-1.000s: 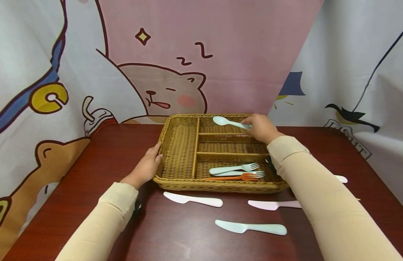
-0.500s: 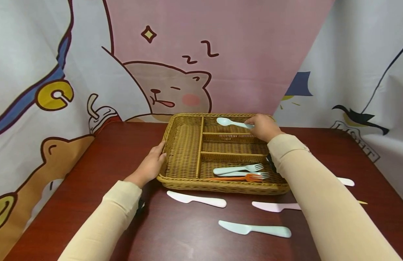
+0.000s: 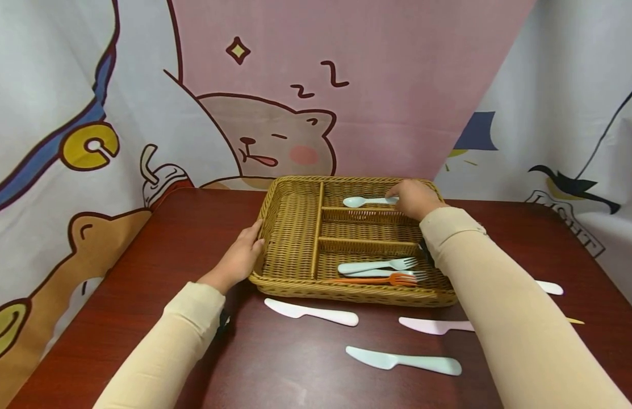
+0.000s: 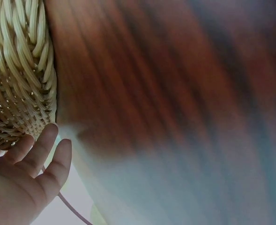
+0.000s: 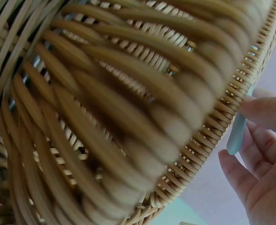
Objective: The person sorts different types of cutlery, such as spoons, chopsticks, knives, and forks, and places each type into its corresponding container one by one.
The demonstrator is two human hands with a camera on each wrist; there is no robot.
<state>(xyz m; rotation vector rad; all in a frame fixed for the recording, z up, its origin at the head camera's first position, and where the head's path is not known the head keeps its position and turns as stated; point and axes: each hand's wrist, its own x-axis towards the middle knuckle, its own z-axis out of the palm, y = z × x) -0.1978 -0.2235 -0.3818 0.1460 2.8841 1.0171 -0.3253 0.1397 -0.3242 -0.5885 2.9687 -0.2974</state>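
A light blue spoon (image 3: 358, 202) lies level in the back right compartment of the wicker tray (image 3: 341, 291). My right hand (image 3: 417, 199) pinches its handle (image 5: 237, 133) between thumb and fingers, at the back of the tray. On the tray's left side rests my left hand (image 3: 240, 254), its fingers against the outer wicker wall (image 4: 23, 75). Two light blue forks (image 3: 369, 266) and an orange fork (image 3: 397, 279) lie together in the front right compartment.
In front of the tray lie a white knife (image 3: 312, 312), a pink knife (image 3: 432, 325) and a pale green knife (image 3: 404, 360). A white handle (image 3: 552, 288) and a yellow tip (image 3: 575, 321) show beyond the right sleeve. A printed curtain (image 3: 387, 85) hangs behind the table.
My right hand has lowered the spoon into the back compartment, and it has turned from slanted to level. My left hand stays at the tray's side. The head view has shifted slightly.
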